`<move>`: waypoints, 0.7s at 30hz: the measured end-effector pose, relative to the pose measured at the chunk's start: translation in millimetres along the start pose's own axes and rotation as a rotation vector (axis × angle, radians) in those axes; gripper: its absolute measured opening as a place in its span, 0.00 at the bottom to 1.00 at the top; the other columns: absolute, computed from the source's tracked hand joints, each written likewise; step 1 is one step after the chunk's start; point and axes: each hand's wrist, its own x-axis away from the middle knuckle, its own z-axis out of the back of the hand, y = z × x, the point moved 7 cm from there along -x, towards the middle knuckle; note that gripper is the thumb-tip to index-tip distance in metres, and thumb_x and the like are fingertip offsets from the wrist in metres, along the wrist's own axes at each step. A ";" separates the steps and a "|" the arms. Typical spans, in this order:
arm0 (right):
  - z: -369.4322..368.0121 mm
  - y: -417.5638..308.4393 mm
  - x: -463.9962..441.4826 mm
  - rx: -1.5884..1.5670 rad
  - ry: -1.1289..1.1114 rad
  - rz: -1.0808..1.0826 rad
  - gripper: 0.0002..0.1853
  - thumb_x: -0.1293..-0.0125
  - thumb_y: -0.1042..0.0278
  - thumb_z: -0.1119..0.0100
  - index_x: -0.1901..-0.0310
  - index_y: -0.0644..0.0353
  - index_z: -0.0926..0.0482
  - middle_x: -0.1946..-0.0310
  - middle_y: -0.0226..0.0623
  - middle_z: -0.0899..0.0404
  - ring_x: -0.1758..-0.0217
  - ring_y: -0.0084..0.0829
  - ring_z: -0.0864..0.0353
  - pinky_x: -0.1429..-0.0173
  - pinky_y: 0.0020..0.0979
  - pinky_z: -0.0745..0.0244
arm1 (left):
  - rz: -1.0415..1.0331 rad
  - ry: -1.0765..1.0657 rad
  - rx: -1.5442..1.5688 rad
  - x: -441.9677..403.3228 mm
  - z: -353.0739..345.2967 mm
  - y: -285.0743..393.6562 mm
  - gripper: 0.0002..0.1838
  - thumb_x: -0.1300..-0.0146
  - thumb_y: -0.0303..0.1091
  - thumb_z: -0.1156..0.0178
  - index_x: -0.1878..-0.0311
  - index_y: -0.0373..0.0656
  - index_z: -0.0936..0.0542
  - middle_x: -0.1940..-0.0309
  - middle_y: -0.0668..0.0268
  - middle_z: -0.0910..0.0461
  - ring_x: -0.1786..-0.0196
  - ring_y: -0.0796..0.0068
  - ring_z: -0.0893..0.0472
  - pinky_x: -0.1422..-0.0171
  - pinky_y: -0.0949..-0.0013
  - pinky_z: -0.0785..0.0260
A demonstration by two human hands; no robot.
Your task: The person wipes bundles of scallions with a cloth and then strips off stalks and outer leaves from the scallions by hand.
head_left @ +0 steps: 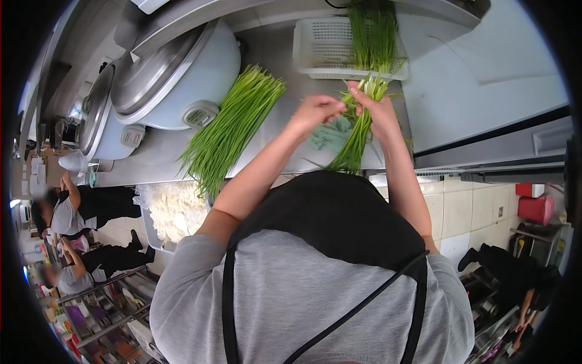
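My right hand (pixel 377 110) is wrapped around a bunch of green chives (pixel 353 148), near its pale cut ends. The long green blades hang down toward my apron. Beside it, my left hand (pixel 316 115) has its fingers curled together close to the bunch; they are slightly blurred, and anything between them is hard to make out. Below both hands a green cloth (pixel 330 134) lies on the steel counter (pixel 288 130), partly behind the bunch. A large pile of chives (pixel 236 127) rests on the counter to the left of my left hand.
A white plastic basket (pixel 315 67) holding more chives (pixel 373 36) stands beyond my hands. Two large cookers (pixel 182 79) (pixel 103 124) are at the left. A tub of pale shredded food (pixel 176 212) sits below the counter edge. Other people are at both sides.
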 end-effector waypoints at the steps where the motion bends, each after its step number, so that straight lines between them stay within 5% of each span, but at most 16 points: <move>1: -10.3 0.1 0.0 -0.092 -0.086 -0.012 0.11 0.50 0.65 0.37 0.71 0.63 0.25 0.81 0.28 0.29 0.81 0.17 0.35 0.76 0.21 0.40 | 0.035 -0.045 -0.014 -1.1 -11.8 -0.1 0.16 0.45 0.37 0.42 0.58 0.35 0.25 0.72 0.67 0.25 0.71 0.82 0.28 0.66 0.78 0.35; 2: -7.4 2.5 0.7 -0.103 -0.033 -0.059 0.10 0.47 0.67 0.40 0.68 0.64 0.25 0.77 0.29 0.28 0.77 0.18 0.32 0.73 0.21 0.38 | 0.031 -0.034 -0.017 -7.2 -16.3 -6.2 0.16 0.45 0.37 0.42 0.58 0.35 0.25 0.72 0.67 0.25 0.71 0.82 0.28 0.66 0.78 0.35; 4: -9.7 -3.9 1.5 -0.197 -0.068 -0.016 0.10 0.45 0.66 0.42 0.67 0.64 0.26 0.75 0.30 0.27 0.75 0.19 0.31 0.72 0.21 0.37 | -0.305 -0.013 0.059 -10.7 -20.5 8.1 0.25 0.48 0.38 0.39 0.49 0.34 0.32 0.59 0.61 0.27 0.57 0.75 0.28 0.51 0.72 0.35; 7: -25.7 -17.6 6.8 -0.284 -0.095 0.000 0.11 0.42 0.64 0.45 0.66 0.64 0.28 0.72 0.32 0.27 0.70 0.21 0.28 0.68 0.23 0.32 | -0.268 -0.273 0.097 3.1 -41.7 14.7 0.34 0.50 0.40 0.37 0.44 0.34 0.39 0.51 0.57 0.33 0.46 0.70 0.33 0.42 0.67 0.42; 8: -33.6 -20.3 9.8 -0.320 -0.068 -0.038 0.11 0.42 0.63 0.44 0.66 0.63 0.28 0.72 0.32 0.27 0.71 0.22 0.28 0.67 0.23 0.31 | -0.429 -0.156 0.037 4.2 -41.8 14.3 0.25 0.47 0.46 0.41 0.54 0.35 0.30 0.61 0.60 0.28 0.57 0.72 0.28 0.51 0.71 0.36; 9: -36.7 -20.2 11.1 -0.356 -0.040 -0.076 0.12 0.43 0.62 0.44 0.67 0.63 0.28 0.72 0.32 0.27 0.71 0.22 0.28 0.66 0.24 0.30 | -0.429 -0.153 0.038 6.6 -39.2 18.8 0.25 0.47 0.46 0.41 0.54 0.35 0.30 0.61 0.60 0.28 0.57 0.72 0.28 0.51 0.71 0.36; 11: -39.5 -20.3 4.4 -0.316 -0.052 -0.093 0.10 0.43 0.64 0.44 0.65 0.61 0.29 0.76 0.30 0.29 0.74 0.21 0.29 0.67 0.24 0.31 | -0.076 -0.391 0.078 10.1 -47.6 6.9 0.20 0.47 0.47 0.41 0.64 0.39 0.29 0.76 0.67 0.29 0.73 0.77 0.28 0.68 0.75 0.36; 12: -44.4 -21.7 0.7 -0.444 -0.087 -0.099 0.09 0.43 0.65 0.44 0.64 0.58 0.30 0.78 0.28 0.32 0.76 0.20 0.32 0.70 0.23 0.33 | -0.063 -0.293 0.114 14.8 -42.0 15.2 0.15 0.50 0.41 0.38 0.75 0.41 0.30 0.85 0.73 0.35 0.84 0.83 0.36 0.80 0.78 0.45; 16: -57.5 -17.3 -11.5 -0.796 -0.110 -0.163 0.13 0.47 0.72 0.43 0.60 0.57 0.34 0.83 0.24 0.39 0.81 0.19 0.38 0.75 0.24 0.39 | 0.040 -0.229 -0.064 27.8 -17.4 20.4 0.15 0.50 0.42 0.38 0.75 0.40 0.29 0.87 0.73 0.35 0.85 0.84 0.36 0.82 0.78 0.46; 21: -67.3 -10.6 -21.7 -0.879 -0.070 -0.162 0.11 0.47 0.75 0.45 0.62 0.58 0.34 0.87 0.22 0.42 0.85 0.17 0.43 0.76 0.22 0.44 | 0.004 -0.086 -0.289 43.4 16.2 19.8 0.14 0.51 0.42 0.38 0.76 0.40 0.28 0.88 0.73 0.35 0.86 0.84 0.36 0.84 0.78 0.46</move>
